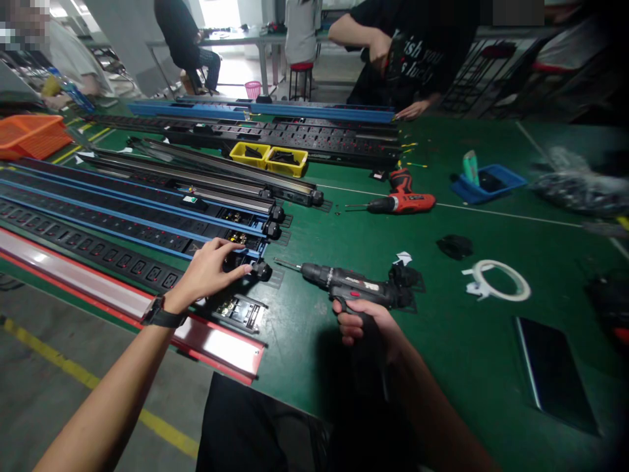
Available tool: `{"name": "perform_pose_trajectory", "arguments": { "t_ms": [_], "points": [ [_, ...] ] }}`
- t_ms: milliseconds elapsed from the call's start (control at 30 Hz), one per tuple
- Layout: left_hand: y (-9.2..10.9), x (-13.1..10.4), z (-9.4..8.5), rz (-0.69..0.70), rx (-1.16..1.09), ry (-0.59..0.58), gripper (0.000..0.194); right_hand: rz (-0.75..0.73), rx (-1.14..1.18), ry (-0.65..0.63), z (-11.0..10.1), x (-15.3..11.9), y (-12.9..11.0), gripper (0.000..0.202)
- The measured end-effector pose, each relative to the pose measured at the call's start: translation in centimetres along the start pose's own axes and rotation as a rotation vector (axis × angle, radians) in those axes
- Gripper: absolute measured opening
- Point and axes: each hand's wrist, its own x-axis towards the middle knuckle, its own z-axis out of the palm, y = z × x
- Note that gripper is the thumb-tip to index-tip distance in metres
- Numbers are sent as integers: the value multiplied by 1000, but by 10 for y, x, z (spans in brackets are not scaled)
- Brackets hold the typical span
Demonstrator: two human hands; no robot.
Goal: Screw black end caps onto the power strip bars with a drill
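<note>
Strips (122, 217) end partway across the green table (295, 344), leaving a small gap before the bit (287, 264); a red-edged strip (219, 344) lines the near edge. Black drill (363, 286), with a red mark, is mid-table, bit pointing left, its handle wrapped in the right hand (366, 318). The left hand (211, 267), thumb and fingers apart, is at a strip's end, beside a knob (262, 271). Beyond, one person (417, 56) stands; others (177, 39) sit.

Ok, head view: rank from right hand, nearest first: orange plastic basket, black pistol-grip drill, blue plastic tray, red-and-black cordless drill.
1. Black pistol-grip drill, gripped in the right hand.
2. Red-and-black cordless drill, beyond it.
3. Blue plastic tray, farther right.
4. Orange plastic basket, far left.
</note>
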Motion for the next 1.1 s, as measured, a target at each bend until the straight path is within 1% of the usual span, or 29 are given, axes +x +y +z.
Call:
{"name": "perform_pose_trajectory", "arguments": {
  "t_ms": [100, 233, 333, 400, 500, 567, 633, 733, 800, 833, 867, 900, 933, 967, 1033, 1100],
  "points": [
    [28, 8, 5, 104, -50, 7, 57, -71, -26, 7, -1, -27, 3, 22],
    [77, 22, 18, 271, -97, -47, 56, -118, -22, -5, 1, -59, 9, 20],
    [105, 31, 24, 374, -68, -106, 43, -131, 3, -27, -3, -83, 18, 23],
    [117, 36, 27, 426, -50, -150, 43, -128, 8, -13, -12, -104, 29, 26],
    [131, 43, 40, 488, -10, -217, 42, -150, 8, 78, -35, -143, 52, 30],
    [144, 50, 57, 506, 21, -226, 36, -184, 20, 177, -53, -170, 71, 32],
    [164, 60, 78, 519, 26, -223, 30, -232, 21, 253, -69, -193, 88, 35],
    [204, 76, 106, 544, -19, -233, 26, -291, 20, 329, -85, -214, 103, 39],
    [226, 83, 112, 537, -41, -216, 29, -315, 32, 335, -90, -219, 106, 37],
    [231, 84, 111, 528, -42, -200, 31, -326, 41, 323, -92, -219, 106, 35],
    [232, 82, 107, 515, -36, -178, 33, -335, 48, 304, -93, -219, 105, 34],
    [228, 78, 99, 495, -21, -150, 33, -342, 54, 281, -94, -219, 104, 33],
    [219, 71, 90, 470, 1, -122, 33, -347, 58, 262, -95, -218, 102, 32],
    [205, 62, 80, 430, 34, -89, 35, -349, 62, 248, -97, -218, 101, 31],
    [168, 39, 59, 327, 134, -45, 41, -348, 71, 236, -101, -219, 100, 30],
    [130, 16, 40, 252, 231, -40, 59, -342, 79, 246, -106, -220, 102, 30]
  ]
}}
